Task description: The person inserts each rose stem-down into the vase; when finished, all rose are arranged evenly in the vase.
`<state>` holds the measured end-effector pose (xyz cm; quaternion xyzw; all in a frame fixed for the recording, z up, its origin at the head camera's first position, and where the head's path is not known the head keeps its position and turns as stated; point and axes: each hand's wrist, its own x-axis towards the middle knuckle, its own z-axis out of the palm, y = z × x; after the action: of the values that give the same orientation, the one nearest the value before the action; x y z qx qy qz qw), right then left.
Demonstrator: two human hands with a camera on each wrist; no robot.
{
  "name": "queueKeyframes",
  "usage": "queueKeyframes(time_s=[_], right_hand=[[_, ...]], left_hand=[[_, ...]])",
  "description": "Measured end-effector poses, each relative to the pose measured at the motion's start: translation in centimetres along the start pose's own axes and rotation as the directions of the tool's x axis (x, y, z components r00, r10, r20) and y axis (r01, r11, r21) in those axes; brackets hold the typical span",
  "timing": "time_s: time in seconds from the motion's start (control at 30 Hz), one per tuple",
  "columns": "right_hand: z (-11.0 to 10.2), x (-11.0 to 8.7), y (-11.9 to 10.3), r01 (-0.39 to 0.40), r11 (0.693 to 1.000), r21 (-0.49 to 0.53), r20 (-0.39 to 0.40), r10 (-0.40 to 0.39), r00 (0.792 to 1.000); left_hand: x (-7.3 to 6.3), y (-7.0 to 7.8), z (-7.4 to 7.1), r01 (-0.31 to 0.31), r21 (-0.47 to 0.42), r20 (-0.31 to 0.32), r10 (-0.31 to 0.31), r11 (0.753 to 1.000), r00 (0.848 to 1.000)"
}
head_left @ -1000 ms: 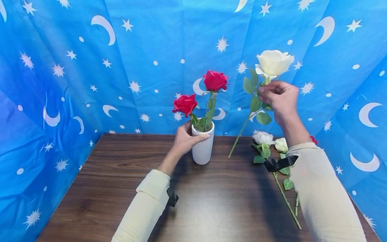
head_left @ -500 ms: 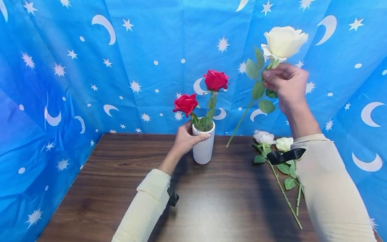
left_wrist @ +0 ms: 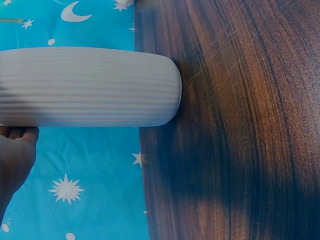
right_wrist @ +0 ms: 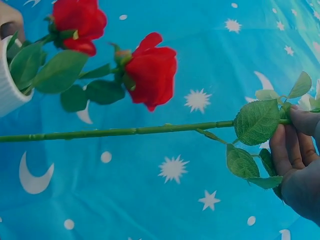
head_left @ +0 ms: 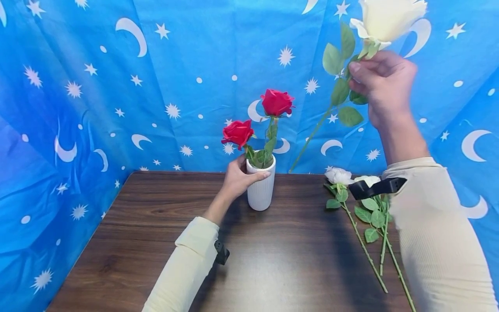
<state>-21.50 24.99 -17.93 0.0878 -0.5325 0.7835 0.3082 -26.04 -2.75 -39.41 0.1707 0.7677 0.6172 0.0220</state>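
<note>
A ribbed white vase stands upright near the table's back edge with two red roses in it, a lower one on the left and a taller one. My left hand grips the vase just below its rim, thumb across the front. High on the right, my right hand pinches a white rose by the stem right under its bloom. The bloom's top is cut off by the head view. In the right wrist view its long green stem runs leftward below the red roses.
On the table's right side lie several roses, among them a pale one and a cream one, partly hidden by the right sleeve and black wrist strap. A blue cloth with moons and stars hangs behind the brown table.
My right hand has risen and moved right with the white rose, lifting its stem end to about the table's back edge. The left hand and vase stay put.
</note>
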Motion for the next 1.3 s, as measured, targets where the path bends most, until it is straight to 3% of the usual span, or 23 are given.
queueKeyframes(time_s=[0.23,0.5,0.97,1.3], right_hand=[[1.5,0.1,-0.9,0.044,0.999,-0.007,0.011,-0.044,0.999],[2.4,-0.1,-1.2,0.103,0.993,0.057,0.004,-0.104,0.995],[3.5,-0.5,-0.5,0.091,0.993,0.072,0.042,-0.094,0.995],[3.6,-1.1,1.0,0.080,0.997,-0.004,0.098,-0.079,0.992]], left_hand=[[0.0,0.0,0.0,-0.009,-0.002,-0.001,0.009,1.000,1.000],[0.1,0.0,0.1,-0.020,-0.005,0.003,0.020,1.000,1.000],[0.0,0.1,0.0,-0.019,-0.018,0.005,0.019,1.000,1.000],[-0.2,0.2,0.0,-0.011,-0.011,0.000,0.011,1.000,1.000]])
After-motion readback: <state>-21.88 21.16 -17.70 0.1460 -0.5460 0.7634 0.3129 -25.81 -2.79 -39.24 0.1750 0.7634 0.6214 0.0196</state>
